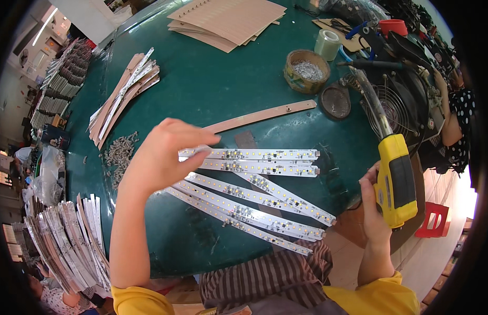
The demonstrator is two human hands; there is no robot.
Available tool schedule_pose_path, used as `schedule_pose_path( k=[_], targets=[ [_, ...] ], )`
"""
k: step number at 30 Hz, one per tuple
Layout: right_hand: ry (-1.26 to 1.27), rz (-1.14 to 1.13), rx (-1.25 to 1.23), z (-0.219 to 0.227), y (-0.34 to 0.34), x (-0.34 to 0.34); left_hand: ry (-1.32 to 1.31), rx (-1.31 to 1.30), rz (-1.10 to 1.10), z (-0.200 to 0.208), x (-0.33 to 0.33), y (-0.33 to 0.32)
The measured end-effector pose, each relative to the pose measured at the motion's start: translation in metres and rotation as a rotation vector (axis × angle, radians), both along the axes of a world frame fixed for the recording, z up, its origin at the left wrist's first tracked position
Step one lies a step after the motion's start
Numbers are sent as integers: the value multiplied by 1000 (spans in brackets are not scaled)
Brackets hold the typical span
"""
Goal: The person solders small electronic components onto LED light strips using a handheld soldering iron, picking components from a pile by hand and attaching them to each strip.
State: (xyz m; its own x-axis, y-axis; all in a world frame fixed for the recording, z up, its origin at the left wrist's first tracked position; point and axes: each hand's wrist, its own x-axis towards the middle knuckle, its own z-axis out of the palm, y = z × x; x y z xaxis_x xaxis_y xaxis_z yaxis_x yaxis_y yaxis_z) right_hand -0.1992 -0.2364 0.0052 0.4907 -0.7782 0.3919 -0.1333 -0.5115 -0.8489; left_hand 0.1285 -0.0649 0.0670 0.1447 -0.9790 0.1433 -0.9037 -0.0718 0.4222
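Observation:
My left hand (pixel 168 152) hovers over the left ends of several white LED circuit strips (pixel 260 154), thumb and fingers apart and slightly blurred. Nothing shows between them. The strips fan out across the middle of the green table, some overlapping, with small yellowish LEDs along them. Just beyond my left fingertips lies a long tan strip (pixel 262 116) with a small part near its right end. On the right, my right hand (pixel 374 207) is wrapped round a yellow and black soldering gun (pixel 396 181), whose metal tube points up and away; part of the grip hides my fingers.
Beside my left forearm is a pile of small metal parts (pixel 120 155). Bundled strips (pixel 123 100) lie far left, more strips (pixel 70 241) near left. Tan boards (pixel 231 21) lie at the back. A tape-roll cup (pixel 307 71), round dish (pixel 335 101) and fan (pixel 391 107) stand right.

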Motion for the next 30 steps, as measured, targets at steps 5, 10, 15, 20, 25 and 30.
schedule_pose_path(
  k=[5,10,15,20,25,30],
  targets=[
    [22,29,23,4,4,-3,134,-165,182,-36,4,-33],
    [41,30,37,5,6,-10,108,29,227,-51,14,-55],
    [-13,-12,-16,1,7,-13,127,-145,249,-47,12,-42],
    [-28,-3,21,4,10,-20,-184,-340,139,-31,-8,0],
    [27,13,-54,11,20,-27,-158,-234,145,-37,-53,37],
    [157,224,33,28,31,-28,-49,-141,120,-39,-89,73]
  ],
)
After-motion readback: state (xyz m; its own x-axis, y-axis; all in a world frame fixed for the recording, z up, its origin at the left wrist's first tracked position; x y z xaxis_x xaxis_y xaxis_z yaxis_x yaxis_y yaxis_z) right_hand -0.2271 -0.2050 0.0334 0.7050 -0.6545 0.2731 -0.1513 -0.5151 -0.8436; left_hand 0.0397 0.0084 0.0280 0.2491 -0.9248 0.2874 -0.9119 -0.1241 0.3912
